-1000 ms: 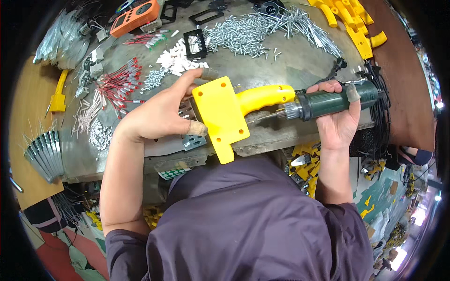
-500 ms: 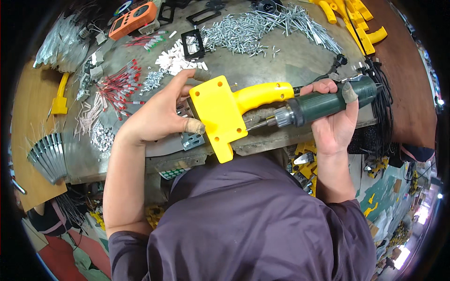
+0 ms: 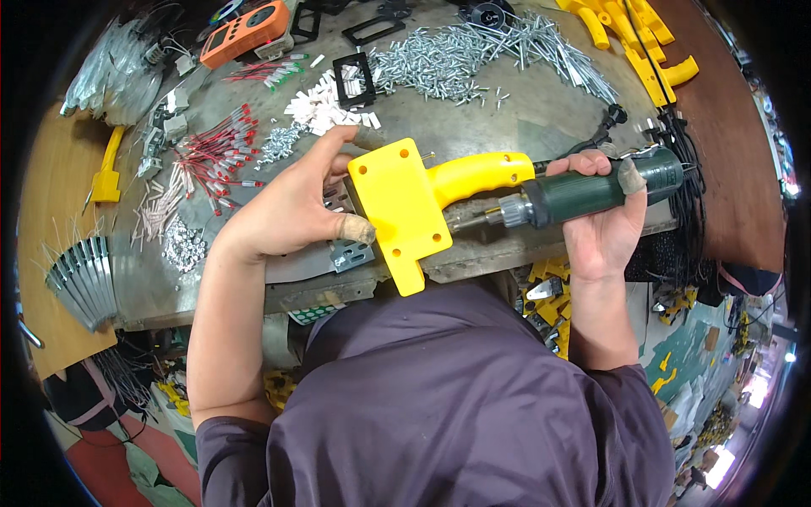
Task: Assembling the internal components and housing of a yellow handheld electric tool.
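My left hand [image 3: 291, 198] grips the left side of a yellow plastic housing [image 3: 395, 203] that has a handle and screw holes at its corners. Covers are worn on that thumb and a finger. In my right hand [image 3: 601, 228] lies a dark green electric screwdriver [image 3: 604, 190], held level with its bit pointing left. The bit's tip meets the housing's right edge beneath the handle; whether it sits in a screw there is hidden. Partly behind my left thumb, a slotted metal plate [image 3: 351, 255] shows at the bench's front edge.
Piles of screws [image 3: 435, 63], white sleeves [image 3: 325, 106] and red-wired parts [image 3: 221, 152] cover the metal bench. An orange multimeter [image 3: 245, 34] stands at the far left. Yellow housings [image 3: 655, 51] lie far right, above black cables [image 3: 683, 169].
The view has shifted slightly. Both hands keep their grip, and the screwdriver bit stays at the housing's right edge.
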